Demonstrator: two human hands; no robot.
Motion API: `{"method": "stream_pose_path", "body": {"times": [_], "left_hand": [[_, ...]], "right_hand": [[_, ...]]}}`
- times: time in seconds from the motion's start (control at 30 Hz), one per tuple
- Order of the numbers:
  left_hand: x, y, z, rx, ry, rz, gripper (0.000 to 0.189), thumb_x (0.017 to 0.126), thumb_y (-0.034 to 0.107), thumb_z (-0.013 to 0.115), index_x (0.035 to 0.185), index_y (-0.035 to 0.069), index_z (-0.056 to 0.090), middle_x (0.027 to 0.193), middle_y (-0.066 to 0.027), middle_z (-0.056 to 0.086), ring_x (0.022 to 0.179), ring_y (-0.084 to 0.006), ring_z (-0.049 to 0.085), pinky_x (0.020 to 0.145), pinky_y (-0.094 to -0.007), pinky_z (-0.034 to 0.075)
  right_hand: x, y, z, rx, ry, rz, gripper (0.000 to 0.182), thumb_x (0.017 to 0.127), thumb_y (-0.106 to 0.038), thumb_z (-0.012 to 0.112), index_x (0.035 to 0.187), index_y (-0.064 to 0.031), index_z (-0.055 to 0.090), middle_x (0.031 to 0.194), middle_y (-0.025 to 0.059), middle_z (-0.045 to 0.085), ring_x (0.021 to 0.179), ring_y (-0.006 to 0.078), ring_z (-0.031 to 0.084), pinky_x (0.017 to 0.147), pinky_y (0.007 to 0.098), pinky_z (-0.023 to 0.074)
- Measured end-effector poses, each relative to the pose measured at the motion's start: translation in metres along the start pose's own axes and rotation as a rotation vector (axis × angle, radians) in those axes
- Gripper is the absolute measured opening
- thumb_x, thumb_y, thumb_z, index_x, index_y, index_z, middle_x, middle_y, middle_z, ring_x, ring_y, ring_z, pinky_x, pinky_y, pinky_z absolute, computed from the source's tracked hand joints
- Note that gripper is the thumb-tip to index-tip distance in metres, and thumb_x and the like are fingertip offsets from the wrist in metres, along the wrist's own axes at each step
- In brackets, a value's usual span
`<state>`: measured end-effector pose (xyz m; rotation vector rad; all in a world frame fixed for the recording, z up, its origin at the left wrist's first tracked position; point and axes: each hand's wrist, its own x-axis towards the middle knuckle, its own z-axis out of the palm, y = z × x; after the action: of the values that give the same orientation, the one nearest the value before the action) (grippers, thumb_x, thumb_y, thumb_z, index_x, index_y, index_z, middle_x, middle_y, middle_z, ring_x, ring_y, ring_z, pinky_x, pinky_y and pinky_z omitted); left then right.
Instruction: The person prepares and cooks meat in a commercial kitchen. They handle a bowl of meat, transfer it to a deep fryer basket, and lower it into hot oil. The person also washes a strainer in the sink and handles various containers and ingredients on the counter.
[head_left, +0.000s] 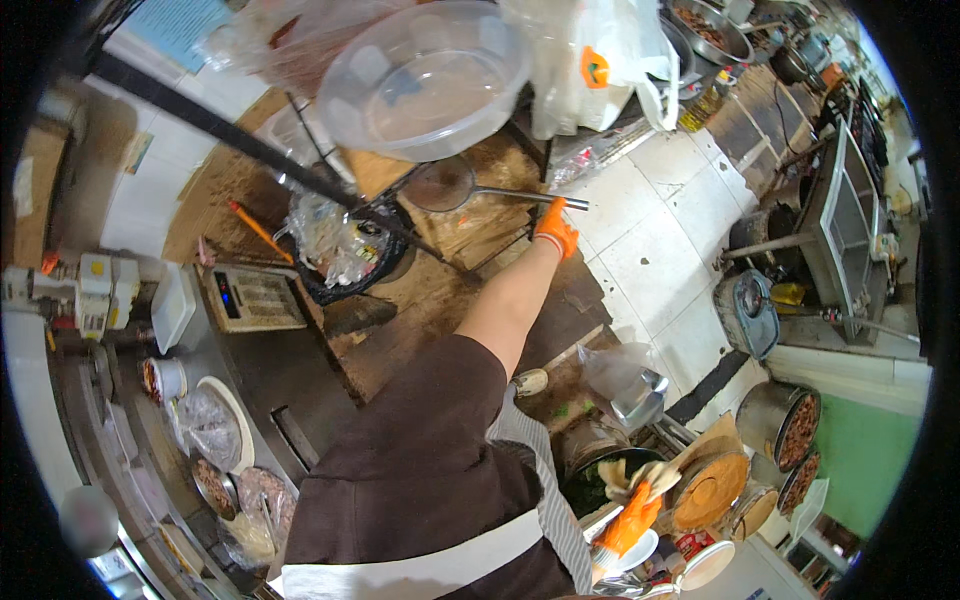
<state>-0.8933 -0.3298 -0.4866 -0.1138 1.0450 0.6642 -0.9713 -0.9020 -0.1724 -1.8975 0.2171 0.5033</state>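
My left hand (556, 231), in an orange glove, reaches out at arm's length and is closed around the end of the metal handle of a round mesh skimmer (439, 184). The skimmer's head lies over brown cardboard, close to a large clear plastic basin (431, 82). My right hand (632, 519), gloved in orange too, grips a pale, crumpled cloth-like bundle (651, 480). Below and beside that bundle is a dark pot (589, 450) with green leaves inside. What the bundle is made of cannot be told for certain.
A bin with a black liner (330, 289) holds plastic rubbish. Digital scales (259, 300) stand on a steel counter (262, 367). Pots of brown food (796, 431) and a round tan lid (709, 491) are at lower right. A metal sink (847, 225) stands beyond the white tiles (637, 217).
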Motion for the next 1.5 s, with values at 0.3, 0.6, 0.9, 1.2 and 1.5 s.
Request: {"method": "stream_pose_path", "body": {"times": [0.3, 0.6, 0.9, 1.2, 1.5], "left_hand": [[-0.095, 0.029, 0.004, -0.228, -0.092, 0.183, 0.028, 0.097, 0.032, 0.069, 0.081, 0.014, 0.055, 0.068, 0.0003, 0.054, 0.064, -0.0222, 0.055, 0.067, -0.0410, 0.057], [-0.354, -0.003, -0.115, 0.399, -0.089, -0.181, 0.034, 0.099, 0.032, 0.066, 0.075, 0.018, 0.048, 0.055, 0.0057, 0.042, 0.043, -0.0092, 0.039, 0.042, -0.0292, 0.031], [-0.439, -0.030, -0.108, 1.013, -0.268, -0.326, 0.033, 0.099, 0.039, 0.065, 0.083, 0.011, 0.058, 0.063, 0.0029, 0.048, 0.050, -0.0100, 0.043, 0.047, -0.0286, 0.034], [-0.455, -0.073, -0.097, 0.974, -0.472, -0.454, 0.030, 0.102, 0.040, 0.064, 0.089, 0.014, 0.057, 0.063, 0.0067, 0.041, 0.050, -0.0069, 0.038, 0.046, -0.0277, 0.031], [-0.451, -0.063, -0.052, 1.165, -0.368, -0.361, 0.015, 0.097, 0.029, 0.068, 0.097, 0.016, 0.061, 0.067, 0.0082, 0.044, 0.053, -0.0055, 0.041, 0.049, -0.0255, 0.033]], "right_hand": [[-0.003, 0.042, -0.014, 0.116, 0.166, 0.037, 0.028, 0.106, -0.016, 0.063, 0.127, 0.0028, 0.061, 0.116, 0.0064, 0.067, 0.096, 0.0119, 0.059, 0.086, 0.0258, 0.0483], [0.098, -0.003, 0.036, -0.062, -0.193, -0.171, 0.029, 0.107, -0.020, 0.061, 0.126, 0.0008, 0.063, 0.107, 0.0005, 0.065, 0.093, 0.0115, 0.057, 0.081, 0.0270, 0.0469], [0.134, 0.000, 0.044, -0.118, -0.221, -0.134, 0.029, 0.105, -0.021, 0.064, 0.124, 0.0005, 0.065, 0.110, 0.0015, 0.068, 0.095, 0.0111, 0.058, 0.084, 0.0281, 0.0479], [0.141, 0.042, -0.006, 0.050, -0.084, -0.152, 0.028, 0.104, -0.015, 0.065, 0.128, 0.0000, 0.064, 0.111, 0.0027, 0.068, 0.096, 0.0108, 0.060, 0.085, 0.0244, 0.0482], [0.088, 0.034, 0.015, 0.022, -0.022, -0.096, 0.029, 0.101, -0.022, 0.069, 0.124, -0.0034, 0.069, 0.111, 0.0044, 0.070, 0.095, 0.0114, 0.061, 0.081, 0.0288, 0.0496]]}}
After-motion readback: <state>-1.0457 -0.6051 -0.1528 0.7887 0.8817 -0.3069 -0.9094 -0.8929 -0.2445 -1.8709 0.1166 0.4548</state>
